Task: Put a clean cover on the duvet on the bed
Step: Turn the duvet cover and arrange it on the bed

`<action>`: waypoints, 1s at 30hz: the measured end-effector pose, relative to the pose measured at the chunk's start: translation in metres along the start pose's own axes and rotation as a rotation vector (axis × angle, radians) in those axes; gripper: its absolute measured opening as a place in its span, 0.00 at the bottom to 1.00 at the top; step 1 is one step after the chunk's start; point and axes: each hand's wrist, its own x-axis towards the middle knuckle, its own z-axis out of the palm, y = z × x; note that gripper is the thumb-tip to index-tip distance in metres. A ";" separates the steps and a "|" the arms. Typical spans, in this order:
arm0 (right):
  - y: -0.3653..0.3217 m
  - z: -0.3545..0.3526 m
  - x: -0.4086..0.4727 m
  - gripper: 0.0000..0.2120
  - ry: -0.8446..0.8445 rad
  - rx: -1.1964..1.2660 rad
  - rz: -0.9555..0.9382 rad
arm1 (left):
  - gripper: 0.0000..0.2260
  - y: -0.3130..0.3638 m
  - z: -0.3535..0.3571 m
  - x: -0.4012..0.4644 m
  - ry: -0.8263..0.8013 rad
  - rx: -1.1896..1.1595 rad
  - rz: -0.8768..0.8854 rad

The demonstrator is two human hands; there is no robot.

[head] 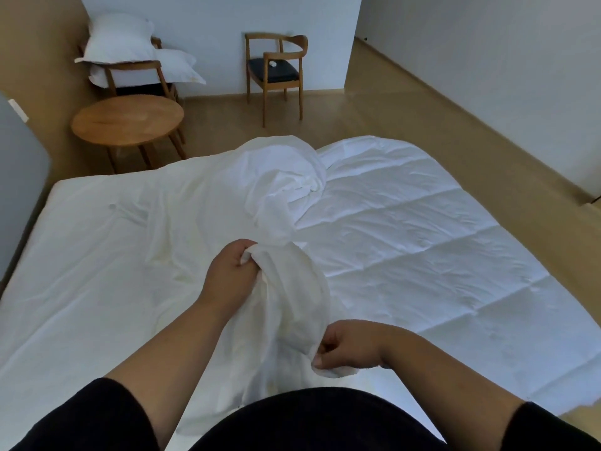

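A white quilted duvet lies spread over the right half of the bed. A thin white duvet cover is bunched in a long rope down the middle of the bed, heaped at its far end. My left hand is closed around the bunched cover at mid-length. Nearer my body, my right hand pinches the cover's near end between thumb and fingers. The cover's lowest part hangs in front of my black top.
A round wooden table stands past the bed's far left corner. Behind it a wooden chair carries two white pillows. A second wooden chair with a dark seat stands by the wall. Wooden floor runs along the bed's right side.
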 end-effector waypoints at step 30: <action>-0.050 -0.003 0.074 0.16 0.721 -0.192 -0.350 | 0.20 -0.019 -0.020 -0.048 0.139 0.422 0.259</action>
